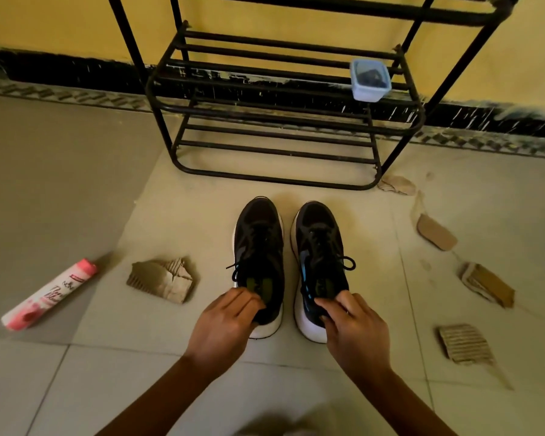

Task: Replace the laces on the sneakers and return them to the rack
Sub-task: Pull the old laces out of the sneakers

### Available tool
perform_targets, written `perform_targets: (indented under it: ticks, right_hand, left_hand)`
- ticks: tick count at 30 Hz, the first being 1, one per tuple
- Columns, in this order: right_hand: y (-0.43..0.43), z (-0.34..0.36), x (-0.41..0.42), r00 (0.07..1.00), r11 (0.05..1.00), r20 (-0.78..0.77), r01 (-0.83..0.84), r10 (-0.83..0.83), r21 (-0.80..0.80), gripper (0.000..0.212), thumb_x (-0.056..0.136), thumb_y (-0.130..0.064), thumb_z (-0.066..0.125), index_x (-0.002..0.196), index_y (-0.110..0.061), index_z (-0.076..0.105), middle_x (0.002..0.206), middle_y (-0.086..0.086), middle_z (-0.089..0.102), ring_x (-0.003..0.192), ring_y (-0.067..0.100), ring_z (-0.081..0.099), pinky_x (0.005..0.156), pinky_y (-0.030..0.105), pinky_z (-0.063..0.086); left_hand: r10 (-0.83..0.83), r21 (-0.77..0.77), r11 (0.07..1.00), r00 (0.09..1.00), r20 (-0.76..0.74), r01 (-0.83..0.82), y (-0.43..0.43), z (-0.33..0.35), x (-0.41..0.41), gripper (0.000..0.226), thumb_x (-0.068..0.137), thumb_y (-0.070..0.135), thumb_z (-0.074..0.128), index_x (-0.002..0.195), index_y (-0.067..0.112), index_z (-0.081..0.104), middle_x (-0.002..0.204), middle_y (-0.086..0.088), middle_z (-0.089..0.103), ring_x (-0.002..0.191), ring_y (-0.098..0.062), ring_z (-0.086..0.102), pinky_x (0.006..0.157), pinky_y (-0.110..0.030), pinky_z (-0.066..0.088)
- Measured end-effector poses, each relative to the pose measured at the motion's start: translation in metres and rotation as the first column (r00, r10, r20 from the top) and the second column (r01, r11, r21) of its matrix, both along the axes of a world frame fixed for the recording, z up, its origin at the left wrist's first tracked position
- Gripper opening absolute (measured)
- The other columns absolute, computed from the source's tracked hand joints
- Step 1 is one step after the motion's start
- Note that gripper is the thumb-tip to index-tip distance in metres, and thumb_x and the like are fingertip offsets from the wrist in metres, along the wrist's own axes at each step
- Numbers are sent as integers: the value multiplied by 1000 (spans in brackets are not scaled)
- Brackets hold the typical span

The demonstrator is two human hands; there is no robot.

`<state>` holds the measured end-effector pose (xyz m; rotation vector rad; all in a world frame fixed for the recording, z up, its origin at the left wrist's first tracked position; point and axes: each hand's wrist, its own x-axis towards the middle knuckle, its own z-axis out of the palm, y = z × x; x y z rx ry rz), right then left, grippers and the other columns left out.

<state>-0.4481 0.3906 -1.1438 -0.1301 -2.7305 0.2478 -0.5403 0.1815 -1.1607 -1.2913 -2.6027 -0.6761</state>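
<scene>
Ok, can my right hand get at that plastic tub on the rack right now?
Probably not yet: the right hand grips the right sneaker at its heel. Once freed, nothing stands before the tub on the rack.

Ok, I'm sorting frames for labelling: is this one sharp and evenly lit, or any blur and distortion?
Head view: dim, warm light; sneakers sharp; rack bars bowed by the wide lens; cardboard scrap near the right edge smeared; floor darker on the left.
</scene>
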Motion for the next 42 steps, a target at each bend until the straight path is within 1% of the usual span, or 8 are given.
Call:
perform_targets:
  ticks: [4,10,15,23,28,32,36,42]
  right_hand:
    - [2,0,0,1000,1000,18,-10,10,-13,41,49,-9,89,87,-15,75,77,1,62,60,17,60,45,22,45]
    - [8,1,-1,998,997,50,-24,28,-76,35,58,-22,87,90,-17,72,87,0,58,70,16,59,54,21,47]
    - [17,11,-7,998,978,-46,35,-45,-205,32,79,-43,59,92,-17,73,90,-1,58,75,12,58,58,19,47]
    - [42,31,-23,957,919,-201,123,-210,-374,25,82,-32,64,98,-15,72,90,0,60,79,8,55,67,12,42]
    - [49,16,-24,955,813,-26,238,-297,-531,25,77,-23,77,100,-18,71,90,-8,57,77,8,58,64,22,49]
    - [45,-4,-25,927,719,180,370,-330,-588,34,72,-29,81,100,-17,65,83,-6,58,65,8,56,56,12,39]
    - [40,-15,-28,892,625,320,452,-319,-637,37,76,-31,77,104,-17,58,78,-2,60,61,8,55,55,17,39]
    - [46,-19,-35,898,669,346,435,-272,-603,29,77,-28,74,104,-20,65,72,0,60,63,15,56,57,22,42]
  left_hand:
    - [-18,-9,1000,1000,7,18,0,1,1,39,62,16,84,96,15,65,91,1,66,85,-16,62,70,-22,52]
    - [-2,-20,1000,998,58,3,1,3,4,39,81,39,58,114,19,59,105,2,64,99,-15,59,83,-23,50]
    - [-21,75,997,1000,14,20,16,21,-5,31,84,31,57,110,16,66,109,0,65,105,-17,57,91,-24,45]
    - [-50,99,994,999,-10,51,60,68,-49,29,86,30,50,105,18,68,103,3,66,92,-12,58,68,-19,47]
    - [-64,-28,997,993,103,67,91,73,-61,19,88,29,58,102,19,68,97,2,66,87,-17,62,63,-19,38]
    - [-32,-182,980,963,268,84,109,62,-58,27,90,42,55,108,24,64,100,4,65,91,-12,60,73,-25,47]
    - [17,-229,971,935,353,69,115,54,-55,20,91,30,58,108,22,63,97,4,69,93,-13,62,82,-31,51]
    - [72,-208,978,915,397,13,114,49,-56,25,86,34,64,105,18,61,97,3,64,88,-12,61,76,-25,49]
